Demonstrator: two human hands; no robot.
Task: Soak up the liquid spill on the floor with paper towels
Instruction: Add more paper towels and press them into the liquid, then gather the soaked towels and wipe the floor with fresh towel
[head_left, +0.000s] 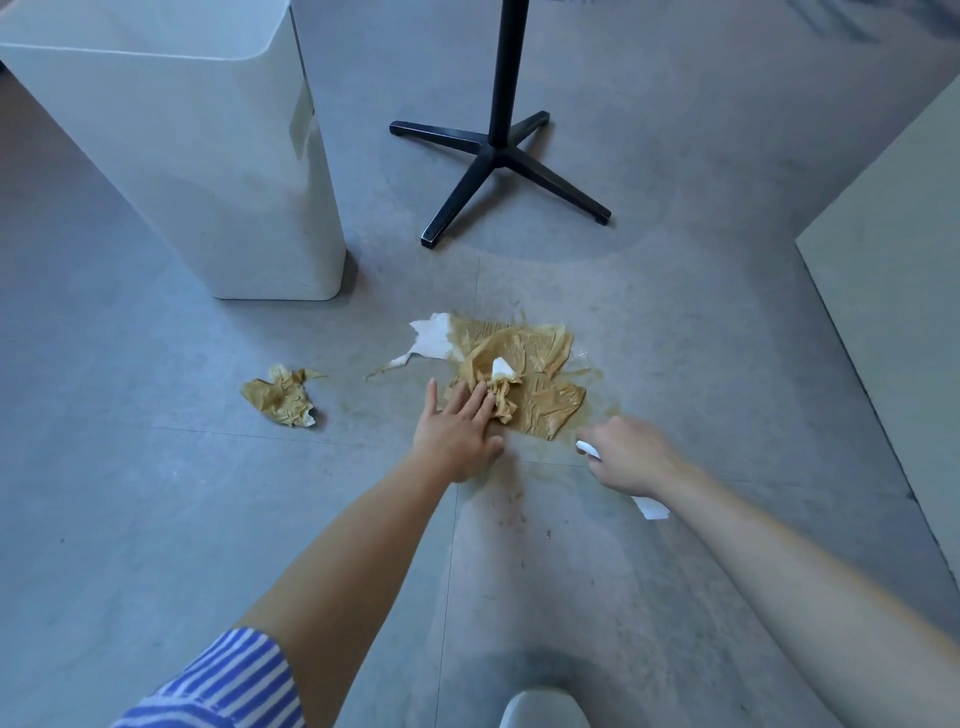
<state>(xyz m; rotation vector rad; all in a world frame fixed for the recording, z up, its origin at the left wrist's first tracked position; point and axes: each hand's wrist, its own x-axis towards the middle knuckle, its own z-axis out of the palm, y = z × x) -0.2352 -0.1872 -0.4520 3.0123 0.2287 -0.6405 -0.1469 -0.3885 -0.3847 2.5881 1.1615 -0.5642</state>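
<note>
Brown-soaked paper towels (524, 364) lay flat over the spill (605, 408) on the grey floor (156, 493). My left hand (457, 431) pressed their near edge with straight fingers. My right hand (631, 457), just beside them, gripped a white paper towel (649, 506). A crumpled soaked wad (283, 397) lay apart to the left, near the white bin (208, 156). A black stand base (498, 156) stood beyond.

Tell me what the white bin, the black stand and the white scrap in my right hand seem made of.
White bin: likely plastic, smooth matte, with rounded moulded corners. Black stand: probably painted metal, thin straight legs, paint scuffed at a foot. White scrap in the right hand: apparently paper towel, thin and limp.
</note>
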